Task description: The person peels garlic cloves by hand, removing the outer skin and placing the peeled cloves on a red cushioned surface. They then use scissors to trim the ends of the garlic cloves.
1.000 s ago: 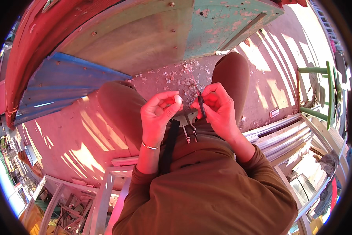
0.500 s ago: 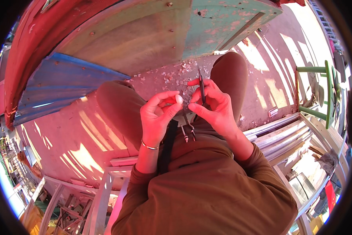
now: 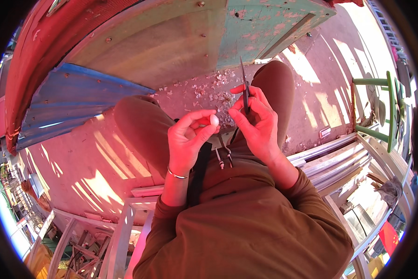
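Observation:
Between the thumb and fingertips of my left hand (image 3: 185, 137) is a small, smooth white oval that looks like a peeled garlic clove (image 3: 214, 120). My right hand (image 3: 260, 123), a little to the right, has its fingers curled round a slim black-handled knife (image 3: 246, 95). The pointed blade sticks up and away from me, and the palm end of the handle is partly hidden. Clove and knife are apart. Beyond my hands, pale papery flakes (image 3: 223, 79) lie scattered on the floor between my knees.
A worn wood and green panel (image 3: 171, 46) stands in front, beside a blue corrugated sheet (image 3: 74, 102). At the right is a green chair frame (image 3: 390, 111). Stacked pale lengths (image 3: 334, 160) lie by my right side, and a light frame (image 3: 123, 232) is behind at left.
My right hand has moved slightly up and right, away from the clove, and the knife's blade has turned and shows more broadly. My left hand has barely shifted.

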The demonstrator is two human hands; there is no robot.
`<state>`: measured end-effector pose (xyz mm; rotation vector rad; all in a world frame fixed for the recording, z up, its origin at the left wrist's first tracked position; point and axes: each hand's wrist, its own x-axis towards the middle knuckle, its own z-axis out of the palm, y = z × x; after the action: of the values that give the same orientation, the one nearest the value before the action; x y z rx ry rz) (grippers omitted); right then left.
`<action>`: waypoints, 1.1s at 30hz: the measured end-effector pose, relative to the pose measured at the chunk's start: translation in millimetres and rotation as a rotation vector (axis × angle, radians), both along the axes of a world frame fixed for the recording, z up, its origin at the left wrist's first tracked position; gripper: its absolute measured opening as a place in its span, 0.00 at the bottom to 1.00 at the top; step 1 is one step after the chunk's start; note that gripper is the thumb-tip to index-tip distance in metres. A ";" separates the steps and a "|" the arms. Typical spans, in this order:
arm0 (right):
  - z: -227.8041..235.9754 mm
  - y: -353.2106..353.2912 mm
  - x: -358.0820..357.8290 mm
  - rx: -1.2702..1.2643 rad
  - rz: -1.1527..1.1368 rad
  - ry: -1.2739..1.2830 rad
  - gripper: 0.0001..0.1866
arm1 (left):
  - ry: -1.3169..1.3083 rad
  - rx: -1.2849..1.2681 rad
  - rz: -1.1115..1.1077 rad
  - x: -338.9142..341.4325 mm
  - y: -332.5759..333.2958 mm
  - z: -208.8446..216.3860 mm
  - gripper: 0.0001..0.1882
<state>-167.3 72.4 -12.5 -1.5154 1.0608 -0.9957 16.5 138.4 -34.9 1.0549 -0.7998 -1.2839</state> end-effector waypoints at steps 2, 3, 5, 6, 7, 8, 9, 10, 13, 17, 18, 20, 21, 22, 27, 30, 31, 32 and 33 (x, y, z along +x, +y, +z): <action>-7.5 -2.8 -6.0 -0.012 0.034 -0.012 0.02 | 0.024 0.001 -0.017 1.0 -0.4 -0.2 0.17; -9.4 -3.6 -7.0 -0.018 0.050 -0.017 0.02 | 0.048 0.002 -0.044 4.2 -0.5 -1.6 0.17; 0.2 1.7 -0.4 0.004 0.023 -0.020 0.05 | 0.112 0.008 -0.079 6.3 -1.1 -4.2 0.18; 5.1 3.1 3.0 0.016 0.011 -0.022 0.08 | 0.152 0.012 -0.088 6.6 -1.3 -5.4 0.18; 3.6 2.6 -0.2 0.010 0.047 -0.027 0.11 | 0.191 0.016 -0.096 7.0 -1.6 -6.6 0.18; 1.3 1.6 -6.2 0.003 0.087 -0.032 0.14 | 0.230 0.013 -0.098 8.0 -1.4 -7.4 0.19; -0.9 0.7 -10.8 -0.003 0.127 -0.038 0.17 | 0.269 0.010 -0.100 8.9 -1.3 -8.2 0.19; -2.6 1.3 -12.4 0.068 0.158 -0.081 0.24 | 0.307 0.007 -0.101 9.9 -1.1 -9.1 0.20; -5.8 3.6 -16.4 0.151 0.182 -0.102 0.23 | 0.423 0.006 -0.133 11.9 -2.5 -12.2 0.21; -7.4 5.1 -17.5 0.277 0.232 -0.206 0.22 | 0.505 -0.002 -0.155 15.1 -2.0 -17.0 0.21; -11.2 5.1 -19.9 0.278 0.256 -0.241 0.22 | 0.516 -0.003 -0.158 15.8 -1.8 -18.2 0.21; -16.5 5.2 -23.1 0.310 0.285 -0.315 0.20 | 0.524 -0.002 -0.152 15.9 -2.7 -18.0 0.21; -18.3 5.2 -24.0 0.341 0.289 -0.354 0.19 | 0.520 0.001 -0.144 15.6 -4.0 -16.1 0.21; -19.2 5.1 -25.0 0.372 0.294 -0.394 0.18 | 0.517 0.004 -0.137 15.4 -4.8 -15.2 0.21; -12.0 5.0 -26.1 0.445 0.292 -0.434 0.17 | 0.487 0.017 -0.108 16.2 -5.8 -16.9 0.19; -13.1 8.4 -26.4 0.344 0.289 -0.302 0.25 | 0.460 0.025 -0.095 15.8 -6.0 -17.2 0.18; -13.8 9.0 -26.9 0.299 0.291 -0.242 0.28 | 0.451 0.027 -0.092 15.7 -5.9 -17.3 0.18; -10.8 7.5 -27.8 0.171 0.317 -0.102 0.30 | 0.438 0.035 -0.083 15.6 -5.6 -17.2 0.17; -5.2 4.7 -28.9 0.043 0.340 0.037 0.32 | 0.425 0.044 -0.074 15.6 -5.3 -16.7 0.17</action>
<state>-196.2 77.1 -17.7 -1.6175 0.8088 -0.7053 32.1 133.0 -51.7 0.7519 -0.4919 -1.5270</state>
